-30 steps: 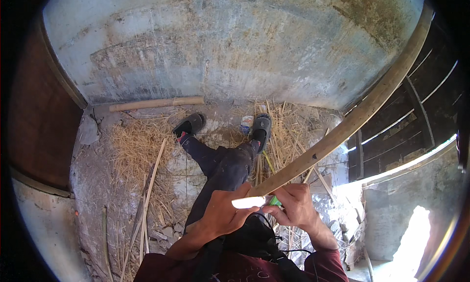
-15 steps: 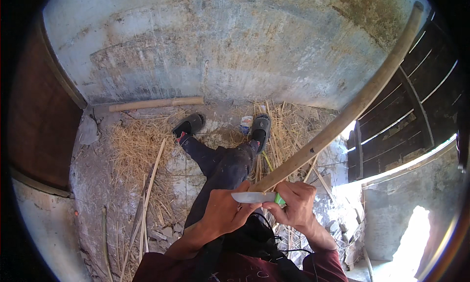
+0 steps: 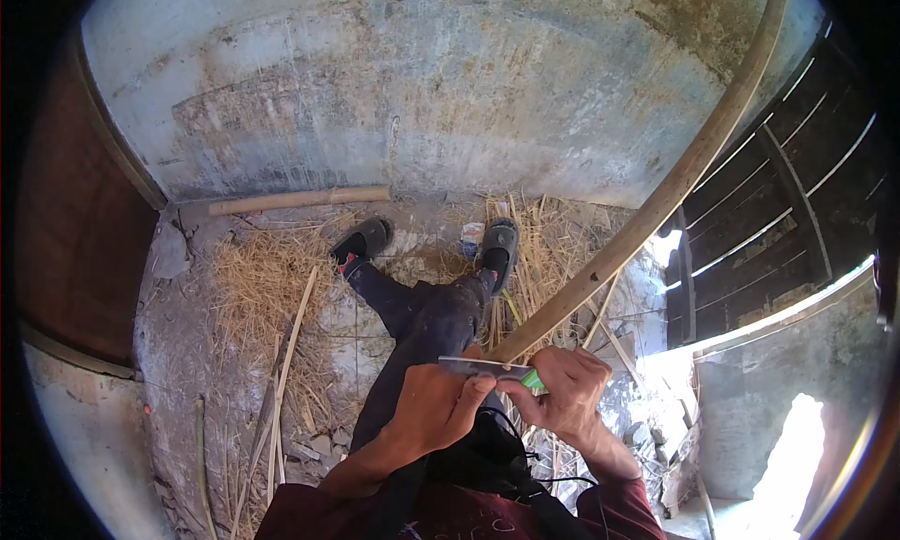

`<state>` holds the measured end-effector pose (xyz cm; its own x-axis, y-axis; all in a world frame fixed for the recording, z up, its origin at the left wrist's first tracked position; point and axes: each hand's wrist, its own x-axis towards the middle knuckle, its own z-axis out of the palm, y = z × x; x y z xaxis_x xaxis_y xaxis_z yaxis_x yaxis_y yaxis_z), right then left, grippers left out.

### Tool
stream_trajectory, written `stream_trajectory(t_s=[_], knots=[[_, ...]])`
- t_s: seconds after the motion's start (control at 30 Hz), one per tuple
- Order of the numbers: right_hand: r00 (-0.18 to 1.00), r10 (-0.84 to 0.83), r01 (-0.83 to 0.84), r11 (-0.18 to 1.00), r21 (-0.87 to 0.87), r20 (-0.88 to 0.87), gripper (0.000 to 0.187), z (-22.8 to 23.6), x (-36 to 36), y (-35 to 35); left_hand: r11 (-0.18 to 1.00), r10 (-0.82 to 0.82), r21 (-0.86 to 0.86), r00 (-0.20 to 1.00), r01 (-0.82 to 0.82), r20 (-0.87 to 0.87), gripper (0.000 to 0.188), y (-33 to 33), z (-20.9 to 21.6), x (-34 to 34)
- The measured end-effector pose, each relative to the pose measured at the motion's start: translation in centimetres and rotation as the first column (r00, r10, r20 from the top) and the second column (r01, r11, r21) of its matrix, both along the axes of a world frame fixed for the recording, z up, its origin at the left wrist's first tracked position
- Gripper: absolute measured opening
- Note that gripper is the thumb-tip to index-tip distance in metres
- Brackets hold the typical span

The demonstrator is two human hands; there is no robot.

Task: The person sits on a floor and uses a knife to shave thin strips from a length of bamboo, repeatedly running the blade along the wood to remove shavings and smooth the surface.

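A long, slightly curved wooden pole slants from my hands to the upper right. My left hand is closed round its near end, fingers partly hidden behind the wood. In my right hand is a knife, gripped by its green handle. The knife's blade lies across the pole's near end and points left. My left thumb presses at the blade's lower side, close to my right thumb. The pole's very tip is hidden by blade and hands.
Straw and shavings cover the floor beside my legs. Thin split strips lie at the left. A bamboo length rests along the stained wall. Dark wooden slats stand at the right; a brown panel is at the left.
The blade has turned from showing its bright flat side to a darker, more edge-on angle and risen slightly. The pole's far end has swung a little left and up.
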<state>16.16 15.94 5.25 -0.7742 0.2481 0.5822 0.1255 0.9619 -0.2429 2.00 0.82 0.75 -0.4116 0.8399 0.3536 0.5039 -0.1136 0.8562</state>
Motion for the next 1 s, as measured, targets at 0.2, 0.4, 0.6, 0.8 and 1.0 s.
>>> stream_trajectory(t_s=[0.2,0.4,0.6,0.8,1.0], knots=[[0.996,0.029,-0.024,0.998,-0.057,0.080,0.048,0.5,0.1,0.4,1.000,0.000,-0.002,1.000,0.000,0.020,0.054,-0.1,0.0,-0.3],[0.983,0.128,-0.099,0.973,-0.208,0.129,0.041,0.5,0.2,0.1,0.998,-0.056,0.003,0.996,0.056,0.067,0.042,-0.2,-0.8,-0.4],[0.971,0.179,-0.128,0.950,-0.286,0.160,0.037,0.3,0.2,-0.1,0.997,-0.074,0.028,0.992,0.071,0.106,0.049,-0.1,-0.8,-0.4],[0.966,0.206,-0.149,0.937,-0.316,0.156,0.036,0.3,0.2,0.1,0.997,-0.074,0.030,0.985,0.070,0.158,0.056,-0.1,-1.0,-0.1],[0.959,0.263,-0.219,0.926,-0.307,0.110,0.040,-0.2,0.4,0.4,0.991,-0.129,0.063,0.973,0.119,0.190,0.047,-0.2,-1.5,-0.2]])
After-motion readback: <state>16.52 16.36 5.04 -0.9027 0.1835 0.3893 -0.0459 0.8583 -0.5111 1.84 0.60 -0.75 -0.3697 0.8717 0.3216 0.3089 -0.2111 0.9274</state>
